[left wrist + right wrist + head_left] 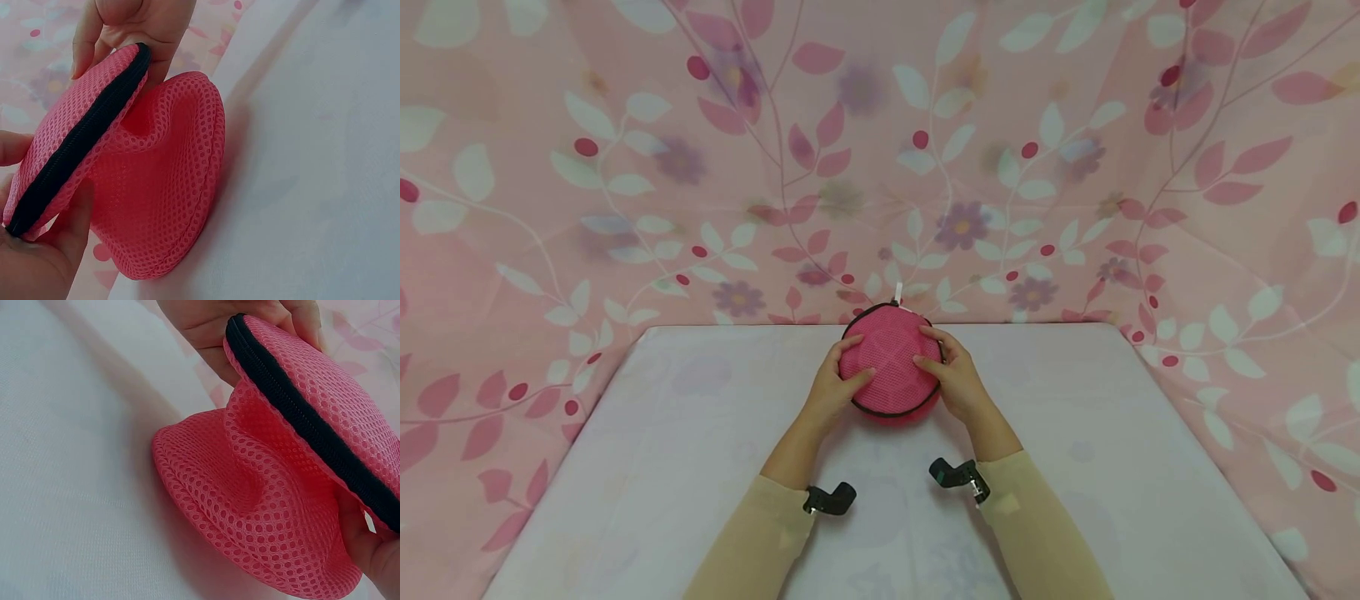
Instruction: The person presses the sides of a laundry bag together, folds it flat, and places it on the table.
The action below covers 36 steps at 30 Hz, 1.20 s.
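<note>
A round pink mesh laundry bag [891,360] with a black zipper [294,412] round its top edge is held between both hands near the table's far side. My left hand [835,387] grips the zipped edge on the left, thumb on the top panel. On the opposite side my right hand [961,385] holds that edge the same way. A white tab [898,292] sticks up at the far edge. In the left wrist view the soft mesh side [159,181] sags inward below the zipper, and the bag's base sits close over the table. The zipper looks closed along the visible part.
The white-covered table [700,467] ends just behind the bag. Beyond it hangs a pink floral cloth [865,167], which also runs down both sides. Small black cameras [832,498] are strapped to both wrists.
</note>
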### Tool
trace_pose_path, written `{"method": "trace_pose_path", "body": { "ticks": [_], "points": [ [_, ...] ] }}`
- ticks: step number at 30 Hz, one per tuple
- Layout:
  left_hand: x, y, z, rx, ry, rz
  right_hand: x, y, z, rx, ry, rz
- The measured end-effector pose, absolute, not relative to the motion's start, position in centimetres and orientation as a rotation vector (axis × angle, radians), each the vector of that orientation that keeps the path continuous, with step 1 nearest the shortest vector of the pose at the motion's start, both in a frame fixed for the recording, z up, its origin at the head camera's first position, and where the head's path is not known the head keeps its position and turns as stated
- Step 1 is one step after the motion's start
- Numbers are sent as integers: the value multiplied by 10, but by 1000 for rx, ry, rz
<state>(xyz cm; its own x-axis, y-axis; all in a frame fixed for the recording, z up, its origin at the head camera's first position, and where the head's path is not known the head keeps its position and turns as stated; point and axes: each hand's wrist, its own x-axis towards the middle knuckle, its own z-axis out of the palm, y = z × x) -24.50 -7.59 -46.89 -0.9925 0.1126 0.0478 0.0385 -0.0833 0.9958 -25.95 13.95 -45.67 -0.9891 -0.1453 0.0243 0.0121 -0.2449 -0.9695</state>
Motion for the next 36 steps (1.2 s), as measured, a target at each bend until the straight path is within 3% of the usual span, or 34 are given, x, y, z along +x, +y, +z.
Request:
{"method": "trace_pose_path", "body": {
  "ticks": [36],
  "points": [
    [-248,-74,-477,153,2015,2410,-261,141,-460,-252,1898,-2307]
  ]
}}
